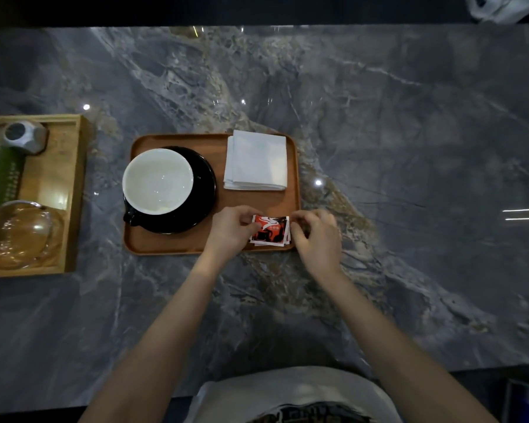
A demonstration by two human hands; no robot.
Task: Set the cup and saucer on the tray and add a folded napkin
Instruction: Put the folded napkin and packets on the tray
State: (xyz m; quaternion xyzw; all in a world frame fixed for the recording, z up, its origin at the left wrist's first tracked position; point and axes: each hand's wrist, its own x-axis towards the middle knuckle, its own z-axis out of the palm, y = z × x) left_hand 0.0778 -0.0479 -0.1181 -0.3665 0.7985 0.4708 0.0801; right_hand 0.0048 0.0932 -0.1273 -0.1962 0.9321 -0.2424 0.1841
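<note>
Take the rounded rectangular wooden tray (177, 244) as your reference. The white-lined black ceramic cup (158, 181) sits on its round black saucer (205, 181) on the tray's left half, with the handle pointing toward you at the near-left corner. The folded white paper napkin (256, 160) lies flat on the far-right part of the tray, one edge just inside the far rim. By the look of it, the task's own things are already in place.

Both of your hands are at the tray's near-right corner, on a small stack of red, black and white paper sachets (270, 228). Your left hand (231, 228) pinches the stack's left edge with fingers drawn close; your right hand (316, 236) pinches the right edge the same way, its fingers curled in over the tray's rim. The stack lies directly between the hands, long axis running left to right along the tray's near edge, neither hand clearly nearer.

The stack is close to the near rim and the right rim, so there is little room to slide it outward. Bare tray shows between it and the napkin, and the saucer is just left of your left hand. The grey marble desk (409, 178) to the right of the tray is open for withdrawing.
</note>
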